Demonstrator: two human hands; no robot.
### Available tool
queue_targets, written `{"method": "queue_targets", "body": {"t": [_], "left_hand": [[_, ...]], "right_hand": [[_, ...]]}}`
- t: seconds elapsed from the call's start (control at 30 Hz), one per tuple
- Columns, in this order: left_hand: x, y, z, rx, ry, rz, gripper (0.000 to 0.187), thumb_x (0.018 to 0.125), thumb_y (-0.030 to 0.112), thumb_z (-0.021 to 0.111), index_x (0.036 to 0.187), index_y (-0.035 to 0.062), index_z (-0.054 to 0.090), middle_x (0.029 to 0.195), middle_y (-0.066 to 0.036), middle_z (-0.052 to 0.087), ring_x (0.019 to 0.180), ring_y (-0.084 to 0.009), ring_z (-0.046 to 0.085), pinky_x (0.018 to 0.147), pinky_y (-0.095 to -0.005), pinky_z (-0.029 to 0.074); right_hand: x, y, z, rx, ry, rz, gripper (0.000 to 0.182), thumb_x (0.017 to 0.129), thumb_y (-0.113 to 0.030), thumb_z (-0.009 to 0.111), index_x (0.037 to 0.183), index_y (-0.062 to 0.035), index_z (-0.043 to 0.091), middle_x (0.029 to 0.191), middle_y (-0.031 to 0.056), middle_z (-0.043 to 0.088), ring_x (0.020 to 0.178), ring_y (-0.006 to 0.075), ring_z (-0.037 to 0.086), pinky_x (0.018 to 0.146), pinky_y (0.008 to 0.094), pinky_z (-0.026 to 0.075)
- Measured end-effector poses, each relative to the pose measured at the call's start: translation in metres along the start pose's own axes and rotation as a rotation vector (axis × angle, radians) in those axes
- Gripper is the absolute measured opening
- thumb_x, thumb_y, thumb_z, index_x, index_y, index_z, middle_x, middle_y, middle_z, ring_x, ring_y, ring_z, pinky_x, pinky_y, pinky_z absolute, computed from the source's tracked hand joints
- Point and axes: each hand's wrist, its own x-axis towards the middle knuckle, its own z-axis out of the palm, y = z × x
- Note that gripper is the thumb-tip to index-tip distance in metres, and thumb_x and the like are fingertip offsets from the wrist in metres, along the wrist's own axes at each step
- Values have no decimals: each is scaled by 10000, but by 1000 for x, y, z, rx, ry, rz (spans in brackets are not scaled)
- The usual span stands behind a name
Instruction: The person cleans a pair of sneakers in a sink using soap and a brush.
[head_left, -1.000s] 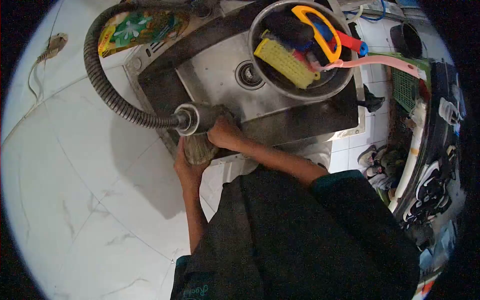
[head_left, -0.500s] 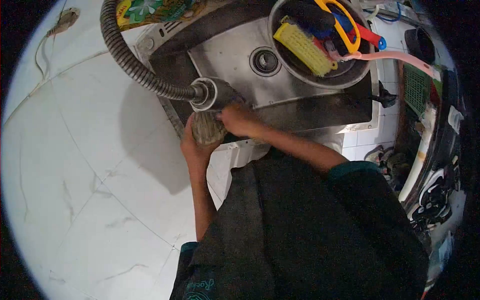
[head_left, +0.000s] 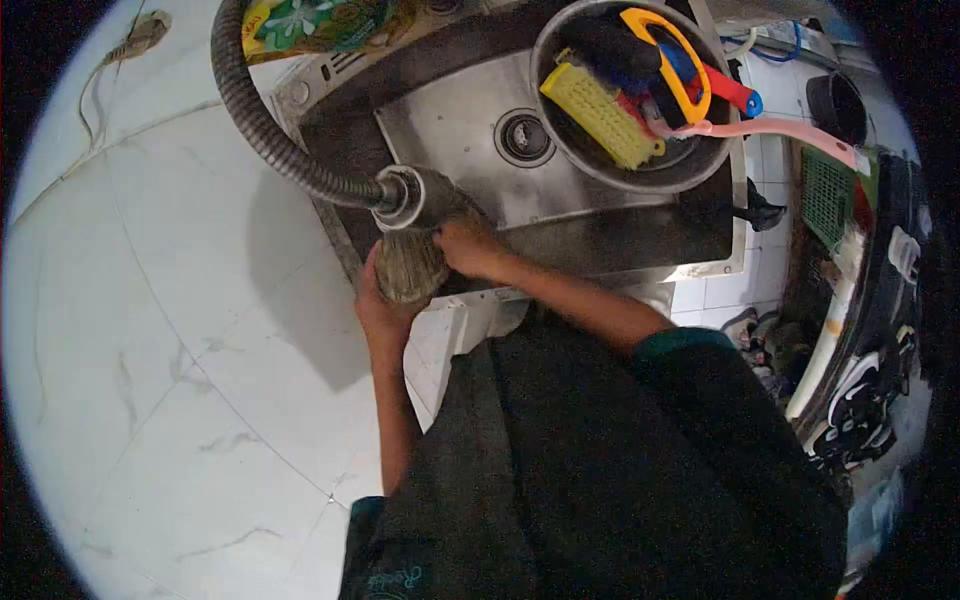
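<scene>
At the sink's [head_left: 640, 235] near left corner, under the hose nozzle [head_left: 403, 197], the left hand [head_left: 380, 310] curls around a dull grey-brown, ribbed object [head_left: 410, 268], while the right hand [head_left: 467, 248], partly closed against its side, seems to be working on it; I cannot tell whether that hand grips anything. Another stroke would call for firm left-hand support.

Light is uneven: the white tiles [head_left: 130, 380] on the left look fairly bright, with a broad soft shadow [head_left: 300, 290] beside the sink [head_left: 440, 110]. Pale glare streaks the sink's metal floor. The apron [head_left: 620, 460] sinks into grainy black—folds barely show—and the right hand [head_left: 468, 250] looks soft. Lens distortion bends the outer scene, smearing the far right inside black corners.
</scene>
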Motion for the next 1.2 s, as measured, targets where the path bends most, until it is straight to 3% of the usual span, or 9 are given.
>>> {"method": "queue_targets", "body": {"t": [0.17, 0.27, 0.37, 0.5, 0.6, 0.77, 0.93, 1.0, 1.2], "left_hand": [[0, 14, -3, -63, -40, -106, 910, 524, 122, 903, 1337, 103, 494, 1172, -143, 651, 1084, -275, 634, 908, -379, 516], [11, 16, -6, -87, -71, -134, 917, 525, 128, 906, 1341, 94, 489, 1191, -146, 643, 1091, -263, 631, 915, -383, 512], [0, 17, -2, -56, -40, -71, 922, 530, 135, 906, 1346, 83, 481, 1189, -144, 644, 1079, -266, 634, 912, -392, 515], [2, 3, -3, -61, -43, -63, 929, 537, 129, 900, 1357, 72, 467, 1200, -144, 636, 1084, -279, 629, 923, -395, 509], [2, -3, 3, -49, -37, -90, 929, 541, 128, 898, 1359, 70, 462, 1202, -147, 634, 1083, -281, 629, 925, -395, 508], [2, 1, 2, -105, -40, -47, 941, 523, 177, 913, 1351, 82, 478, 1212, -154, 630, 1093, -261, 622, 941, -380, 497], [-4, 7, 4, -99, -36, -119, 951, 516, 201, 918, 1349, 72, 478, 1215, -155, 627, 1098, -277, 620, 939, -387, 495], [-2, 15, 2, -113, -13, -68, 944, 522, 189, 912, 1350, 68, 475, 1218, -150, 627, 1100, -279, 619, 943, -386, 492], [-2, 12, 3, -94, -6, -68, 936, 532, 161, 900, 1357, 63, 469, 1218, -146, 628, 1109, -289, 614, 951, -388, 488]], "right_hand": [[7, -7, -16, 213, -48, 234, 342, 897, -284, 587, 915, 47, 668, 907, 295, 654, 889, 450, 641, 809, 530, 496], [-9, 19, 16, -23, 75, -94, 330, 894, -280, 585, 945, 33, 673, 895, 280, 662, 870, 436, 650, 783, 524, 506], [20, 32, 17, -18, -216, 41, 334, 883, -278, 598, 939, 42, 673, 898, 291, 653, 895, 435, 643, 801, 519, 505], [7, 28, 23, -50, 30, -125, 322, 868, -265, 618, 900, 50, 675, 929, 273, 648, 903, 436, 633, 797, 512, 509], [6, 20, -13, 47, -177, 244, 282, 859, -215, 575, 857, 51, 669, 859, 220, 671, 883, 414, 654, 752, 512, 530], [14, 70, 49, -207, 28, -172, 300, 879, -261, 568, 873, 20, 672, 836, 216, 664, 863, 414, 652, 729, 517, 528], [16, 43, 7, -32, 35, 211, 264, 832, -234, 571, 810, -1, 695, 801, 201, 674, 774, 383, 652, 694, 501, 530], [26, 76, 66, -276, 81, -113, 233, 817, -204, 575, 816, -6, 697, 794, 202, 675, 763, 384, 656, 698, 507, 529], [23, 51, 26, -76, -81, -1, 192, 774, -148, 560, 805, -30, 709, 801, 218, 674, 750, 373, 671, 705, 496, 538]]}}
